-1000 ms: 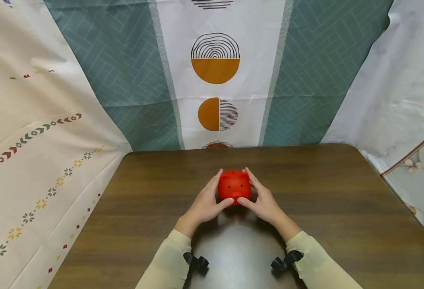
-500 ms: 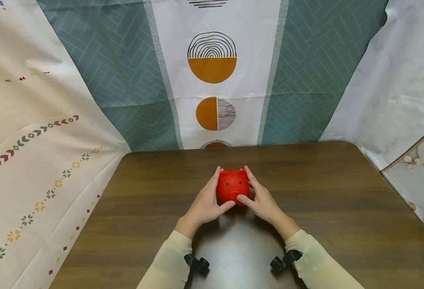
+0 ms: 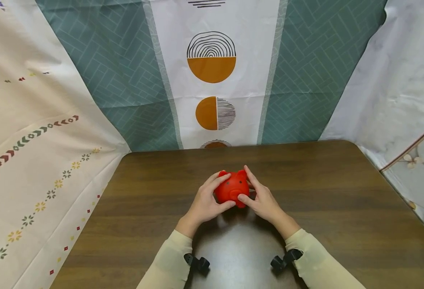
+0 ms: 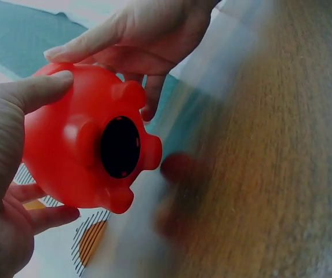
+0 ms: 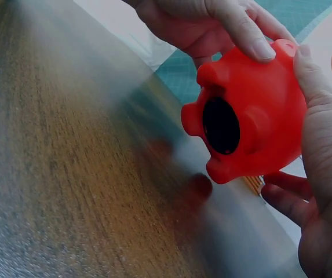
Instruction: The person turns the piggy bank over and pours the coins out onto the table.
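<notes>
A round red piggy bank is held between both hands, its snout and dark eyes toward the head camera. Its underside shows in both wrist views, with stubby feet and a round black opening or plug. My left hand grips its left side, thumb near the snout and a finger over the top by the ear. My right hand holds the other side, thumb beside the snout and fingers up along the flank. In the right wrist view the piggy bank hangs above the table, tilted, with its feet off the surface.
A brown wood-grain table spreads under the hands, glossy in front. Behind it hangs a green and white patterned cloth; pale cloths hang left and right. Black wrist cameras sit on both cuffs.
The piggy bank has tilted slightly between the hands. My left fingers have moved from its side onto the top near the ear; the right hand has hardly moved.
</notes>
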`<action>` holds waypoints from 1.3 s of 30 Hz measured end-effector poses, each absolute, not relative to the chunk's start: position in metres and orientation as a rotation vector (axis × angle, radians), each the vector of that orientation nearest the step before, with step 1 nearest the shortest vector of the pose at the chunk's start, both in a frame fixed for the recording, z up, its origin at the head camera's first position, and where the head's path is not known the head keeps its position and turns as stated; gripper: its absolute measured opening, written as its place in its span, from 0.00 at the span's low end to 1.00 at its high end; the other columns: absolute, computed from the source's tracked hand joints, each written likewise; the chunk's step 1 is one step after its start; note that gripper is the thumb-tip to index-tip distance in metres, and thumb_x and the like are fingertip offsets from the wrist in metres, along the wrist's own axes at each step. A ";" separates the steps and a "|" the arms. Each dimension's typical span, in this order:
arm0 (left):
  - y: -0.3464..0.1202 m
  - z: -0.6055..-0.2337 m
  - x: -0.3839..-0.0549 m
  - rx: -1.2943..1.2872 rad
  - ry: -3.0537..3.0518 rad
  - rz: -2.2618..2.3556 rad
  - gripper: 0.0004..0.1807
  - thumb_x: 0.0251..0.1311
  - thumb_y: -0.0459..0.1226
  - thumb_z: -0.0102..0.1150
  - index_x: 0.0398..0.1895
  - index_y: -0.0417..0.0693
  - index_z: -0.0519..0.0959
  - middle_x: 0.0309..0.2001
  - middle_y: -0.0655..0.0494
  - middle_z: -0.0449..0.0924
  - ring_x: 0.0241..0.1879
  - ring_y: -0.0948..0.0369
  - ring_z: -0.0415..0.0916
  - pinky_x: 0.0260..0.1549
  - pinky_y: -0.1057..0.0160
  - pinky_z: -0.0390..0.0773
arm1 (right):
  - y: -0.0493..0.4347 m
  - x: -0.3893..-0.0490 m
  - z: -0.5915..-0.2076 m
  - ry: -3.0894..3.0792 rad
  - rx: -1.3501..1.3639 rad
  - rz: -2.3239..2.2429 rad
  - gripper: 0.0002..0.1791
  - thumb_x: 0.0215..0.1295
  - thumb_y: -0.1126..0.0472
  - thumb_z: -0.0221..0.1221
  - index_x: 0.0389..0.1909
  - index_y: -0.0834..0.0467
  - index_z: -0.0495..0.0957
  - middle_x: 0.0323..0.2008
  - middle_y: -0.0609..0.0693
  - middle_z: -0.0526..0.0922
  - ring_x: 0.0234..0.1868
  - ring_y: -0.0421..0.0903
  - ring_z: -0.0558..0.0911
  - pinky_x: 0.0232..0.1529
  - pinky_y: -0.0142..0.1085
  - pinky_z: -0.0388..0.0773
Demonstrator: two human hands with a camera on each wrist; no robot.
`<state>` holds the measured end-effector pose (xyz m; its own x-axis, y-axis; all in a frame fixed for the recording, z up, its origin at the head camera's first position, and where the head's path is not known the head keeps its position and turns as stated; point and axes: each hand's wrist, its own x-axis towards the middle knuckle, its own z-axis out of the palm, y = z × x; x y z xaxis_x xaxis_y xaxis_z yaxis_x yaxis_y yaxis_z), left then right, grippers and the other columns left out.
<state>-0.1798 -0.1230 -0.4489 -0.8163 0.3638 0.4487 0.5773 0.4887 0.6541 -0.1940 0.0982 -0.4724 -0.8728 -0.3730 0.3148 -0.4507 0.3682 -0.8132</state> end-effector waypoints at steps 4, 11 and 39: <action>-0.123 -0.450 -0.181 -0.788 -2.449 -1.327 0.37 0.49 0.46 0.73 0.65 0.61 0.70 0.65 0.58 0.65 0.57 0.56 0.72 0.47 0.57 0.79 | 0.099 -0.194 -0.472 -2.536 0.773 1.523 0.48 0.62 0.46 0.62 0.75 0.33 0.41 0.67 0.54 0.67 0.56 0.57 0.77 0.47 0.50 0.80; -0.124 -0.449 -0.182 -0.768 -2.402 -1.432 0.37 0.47 0.44 0.75 0.64 0.58 0.72 0.65 0.56 0.66 0.56 0.55 0.72 0.46 0.55 0.80 | 0.099 -0.194 -0.469 -2.521 0.818 1.462 0.50 0.60 0.47 0.64 0.75 0.35 0.42 0.67 0.52 0.68 0.54 0.53 0.78 0.48 0.47 0.80; -0.119 -0.399 -0.156 -0.752 -2.267 -1.735 0.32 0.50 0.30 0.68 0.61 0.38 0.73 0.59 0.44 0.71 0.49 0.47 0.75 0.34 0.55 0.84 | 0.095 -0.185 -0.451 -2.447 0.965 1.314 0.59 0.44 0.49 0.74 0.75 0.41 0.49 0.70 0.48 0.59 0.65 0.50 0.64 0.50 0.52 0.77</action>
<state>-0.1564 -0.1192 -0.3990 -0.8536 0.2771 0.4412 0.4983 0.1872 0.8466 -0.1847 0.0950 -0.4515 -0.7666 -0.4514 0.4567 -0.6300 0.3911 -0.6709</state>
